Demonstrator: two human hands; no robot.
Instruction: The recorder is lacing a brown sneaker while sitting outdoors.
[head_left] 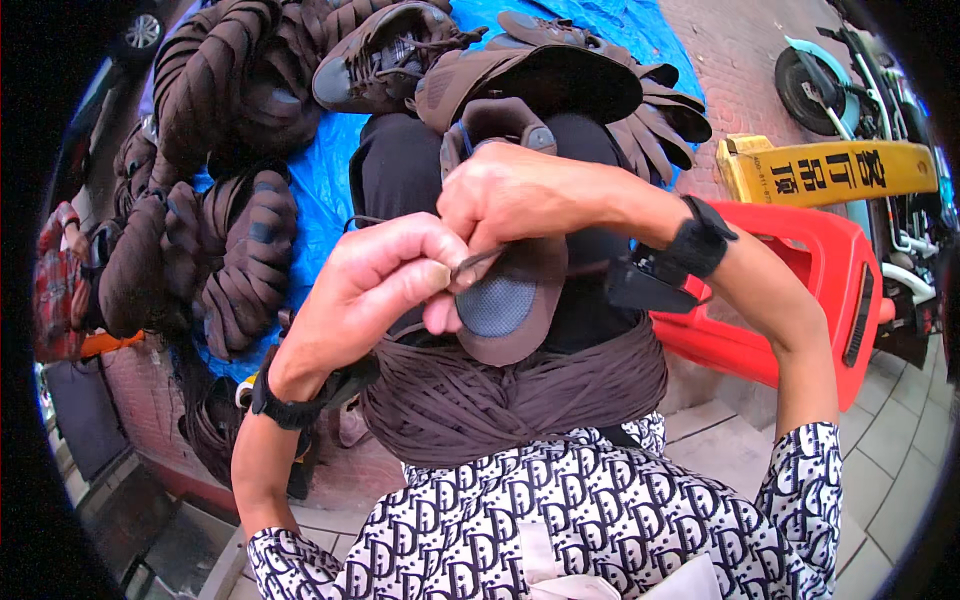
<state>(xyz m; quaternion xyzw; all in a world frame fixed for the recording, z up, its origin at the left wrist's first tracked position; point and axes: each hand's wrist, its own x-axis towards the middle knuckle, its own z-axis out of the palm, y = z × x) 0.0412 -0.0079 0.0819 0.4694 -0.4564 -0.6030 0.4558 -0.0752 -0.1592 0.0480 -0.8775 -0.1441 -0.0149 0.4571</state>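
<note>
Brown lace (478,262): centre of frame, pinched between my left hand (375,290) thumb and forefinger. Brown shoe (505,260): just behind the lace, my right hand (520,195) curled over its top. Lace bundle (510,395): below. Blue tarp (325,165): upper left.

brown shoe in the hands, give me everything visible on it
The brown shoe is a soft, suede-like sneaker with a blue-grey mesh panel on its rounded near end. It is held in front of the person, above a thick bundle of brown laces on the lap. The right hand covers its upper part from above; the left hand pinches a flat brown lace at its side. Its far end points toward the shoe pile. Eyelets are hidden.
</note>
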